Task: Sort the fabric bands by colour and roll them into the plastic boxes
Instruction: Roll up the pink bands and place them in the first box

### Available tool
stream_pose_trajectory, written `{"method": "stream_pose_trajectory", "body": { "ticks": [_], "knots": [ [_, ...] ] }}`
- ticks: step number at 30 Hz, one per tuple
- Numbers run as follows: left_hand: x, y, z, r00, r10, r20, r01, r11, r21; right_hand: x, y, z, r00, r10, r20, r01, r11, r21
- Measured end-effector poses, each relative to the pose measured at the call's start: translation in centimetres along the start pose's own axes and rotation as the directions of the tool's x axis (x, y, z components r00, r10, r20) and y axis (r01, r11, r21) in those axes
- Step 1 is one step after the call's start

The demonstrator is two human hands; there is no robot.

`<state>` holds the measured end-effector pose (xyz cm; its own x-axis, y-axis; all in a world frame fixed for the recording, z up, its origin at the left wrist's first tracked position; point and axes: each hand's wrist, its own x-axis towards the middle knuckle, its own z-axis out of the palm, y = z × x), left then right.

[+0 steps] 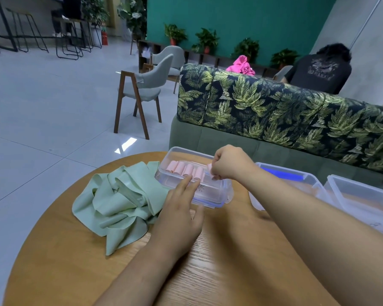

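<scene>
A clear plastic box (pixel 221 195) stands on the round wooden table (pixel 80 261) and holds several rolled pink bands (pixel 184 168) in a row. My right hand (pixel 228 162) hovers over the box's right end and pinches one more pink roll (pixel 209 167). The straight fingers of my left hand (pixel 181 208) rest on the box's near rim. A loose heap of pale green bands (pixel 119 202) lies to the left of the box, touching it.
Two more clear boxes stand at the right: one (pixel 296 180) with a blue band inside, another (pixel 363 199) at the table's edge. A leaf-patterned sofa (pixel 274 111) stands behind the table, with a seated person beyond it. Grey chairs stand on the tiled floor.
</scene>
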<state>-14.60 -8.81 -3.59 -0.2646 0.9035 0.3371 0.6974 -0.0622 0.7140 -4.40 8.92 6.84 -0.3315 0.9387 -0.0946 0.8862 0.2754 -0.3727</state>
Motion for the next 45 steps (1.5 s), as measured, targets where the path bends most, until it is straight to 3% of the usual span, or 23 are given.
{"method": "stream_pose_trajectory", "body": {
  "ticks": [4, 11, 21, 29, 32, 36, 45],
  "knots": [
    [-0.1, 0.1, 0.2, 0.999, 0.005, 0.033, -0.005, 1.000, 0.014, 0.4, -1.7, 0.7, 0.996, 0.088, -0.017, -0.090, 0.985, -0.148],
    [0.0, 0.1, 0.2, 0.999, 0.012, 0.034, -0.011, 0.999, -0.040, 1.3, -1.8, 2.7, 0.981, 0.192, -0.034, -0.194, 0.978, -0.080],
    [-0.1, 0.4, -0.1, 0.999, -0.003, 0.047, 0.005, 0.999, -0.052, 2.0, -1.4, 3.6, 0.977, 0.214, -0.008, -0.214, 0.977, -0.006],
    [-0.3, 0.5, -0.3, 0.997, -0.012, 0.073, 0.015, 0.999, -0.043, 1.6, -1.8, 2.8, 0.984, 0.156, 0.090, -0.155, 0.988, -0.016],
    [-0.4, 0.3, -0.2, 0.997, -0.008, 0.079, 0.010, 1.000, -0.028, 0.6, -1.9, 2.1, 0.999, 0.041, 0.022, -0.037, 0.985, -0.167],
    [-0.4, 0.2, -0.1, 0.997, 0.008, 0.077, -0.006, 1.000, -0.017, 0.0, -1.4, 1.4, 0.998, 0.027, -0.052, -0.035, 0.985, -0.166],
    [-0.3, 0.2, 0.7, 0.993, 0.111, 0.035, -0.109, 0.992, -0.063, -5.8, 2.5, -1.2, 0.982, -0.143, -0.125, 0.159, 0.979, 0.129]
  ]
}}
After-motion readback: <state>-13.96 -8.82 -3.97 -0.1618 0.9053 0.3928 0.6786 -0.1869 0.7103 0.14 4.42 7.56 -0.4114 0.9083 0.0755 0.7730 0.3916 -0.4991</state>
